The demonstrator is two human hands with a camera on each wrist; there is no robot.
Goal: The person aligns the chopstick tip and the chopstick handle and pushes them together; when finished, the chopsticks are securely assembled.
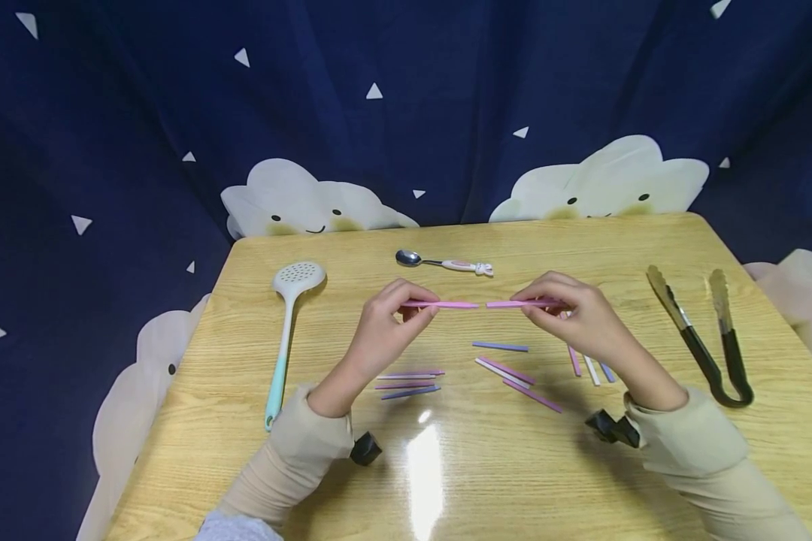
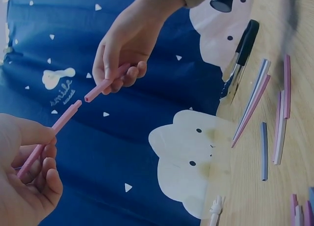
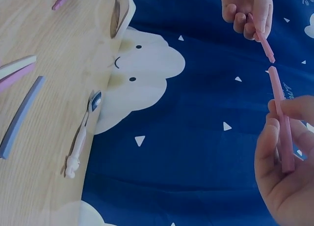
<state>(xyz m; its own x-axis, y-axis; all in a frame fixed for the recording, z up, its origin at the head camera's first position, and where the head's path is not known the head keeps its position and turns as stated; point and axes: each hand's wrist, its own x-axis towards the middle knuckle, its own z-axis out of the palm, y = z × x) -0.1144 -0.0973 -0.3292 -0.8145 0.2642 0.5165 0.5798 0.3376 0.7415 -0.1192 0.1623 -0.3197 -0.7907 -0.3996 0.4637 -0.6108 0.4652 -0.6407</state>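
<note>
My left hand point(image 1: 386, 323) pinches a slim pink stick point(image 1: 459, 305) between thumb and fingers, raised over the table's middle. Facing it, my right hand point(image 1: 585, 323) pinches a second pink stick point(image 1: 502, 304). The two sticks lie nearly in line, tip toward tip, with a small gap between them. In the left wrist view, the left hand's stick point(image 2: 67, 115) has a narrower tip, while the right hand's stick point(image 2: 96, 91) shows a hollow end. Below the hands lie loose sticks: a blue stick point(image 1: 501, 346), and pink and white ones near it.
More sticks lie in small groups by the left wrist and under the right hand. A spoon point(image 1: 446, 264) lies at the back, a slotted skimmer point(image 1: 288, 330) at left, and black-handled tongs point(image 1: 707, 353) at right. A dark blue curtain point(image 1: 446, 90) hangs behind the wooden table point(image 1: 501, 481).
</note>
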